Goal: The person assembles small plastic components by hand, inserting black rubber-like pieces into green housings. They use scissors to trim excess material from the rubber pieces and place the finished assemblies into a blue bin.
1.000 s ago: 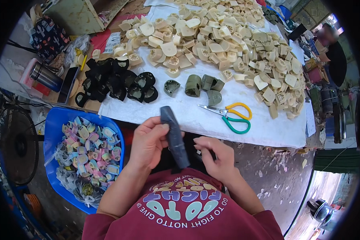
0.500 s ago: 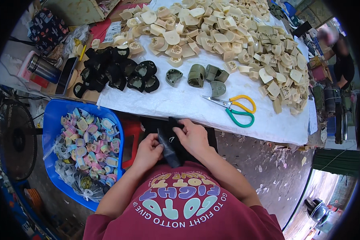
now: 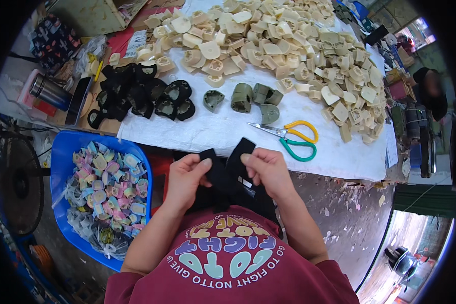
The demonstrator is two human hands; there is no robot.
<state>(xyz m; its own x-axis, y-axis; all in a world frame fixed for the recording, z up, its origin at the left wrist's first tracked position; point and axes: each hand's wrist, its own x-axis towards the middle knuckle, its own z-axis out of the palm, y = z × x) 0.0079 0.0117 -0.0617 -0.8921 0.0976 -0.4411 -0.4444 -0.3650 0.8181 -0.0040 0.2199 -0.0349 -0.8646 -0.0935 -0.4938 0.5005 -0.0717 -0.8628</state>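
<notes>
A black fabric piece point(image 3: 223, 171) is stretched between my hands in front of my lap, its two upper ends spread into a V. My left hand point(image 3: 184, 178) pinches one end between thumb and fingers. The other, taller end is gripped by my right hand point(image 3: 268, 169). A small pale patch shows low on the cloth near my right fingers. Whether the cloth is one piece or two, I cannot tell against my dark lap. Beyond my hands on the white sheet lie yellow-and-green-handled scissors point(image 3: 289, 137) and several olive-green hollow blocks point(image 3: 242, 97).
Black-covered pieces point(image 3: 142, 91) are clustered at the table's left, by a steel flask point(image 3: 50, 92). Cream-coloured blocks point(image 3: 268, 40) are heaped across the back. A blue tub point(image 3: 61, 172) of pastel pieces stands left of me, near a fan point(image 3: 15, 177). Another person point(image 3: 430, 93) is at far right.
Both hands have risen toward the table edge and moved apart. The black fabric, bunched low at my lap before, is now held up by its two ends. My view has shifted slightly.
</notes>
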